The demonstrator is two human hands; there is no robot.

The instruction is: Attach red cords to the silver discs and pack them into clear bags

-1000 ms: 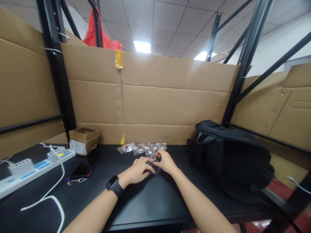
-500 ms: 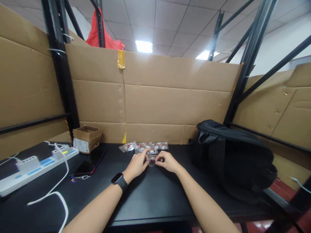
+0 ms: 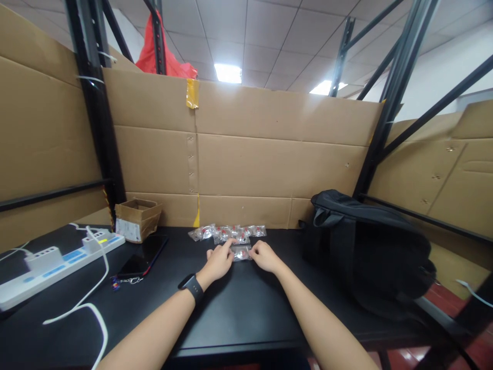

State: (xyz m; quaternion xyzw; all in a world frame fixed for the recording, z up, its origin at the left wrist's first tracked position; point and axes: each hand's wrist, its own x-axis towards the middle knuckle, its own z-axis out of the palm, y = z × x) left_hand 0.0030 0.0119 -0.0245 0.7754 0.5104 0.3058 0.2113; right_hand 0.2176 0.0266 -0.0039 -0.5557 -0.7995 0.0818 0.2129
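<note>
A small clear plastic packet [image 3: 242,253] with something shiny and a bit of red inside lies flat between my two hands, just above or on the black tabletop. My right hand [image 3: 265,256] is closed, its fingertips pinching the packet's right end. At the left end is my left hand [image 3: 219,261], thumb side against the packet and index finger reaching forward; its grip is partly hidden. Directly behind, several similar clear packets [image 3: 224,234] lie in an overlapping row. A dark smartwatch [image 3: 190,286] is on my left wrist.
On the left are a white power strip [image 3: 57,267] with cables, a dark phone [image 3: 143,257] with a keychain, and an open small cardboard box [image 3: 138,220]. A black backpack [image 3: 370,252] stands on the right. A cardboard wall [image 3: 246,159] closes off the back.
The packet between my hands has turned from tilted to flatter and more fully visible. My left index finger has stretched forward, and my right hand has shifted slightly right.
</note>
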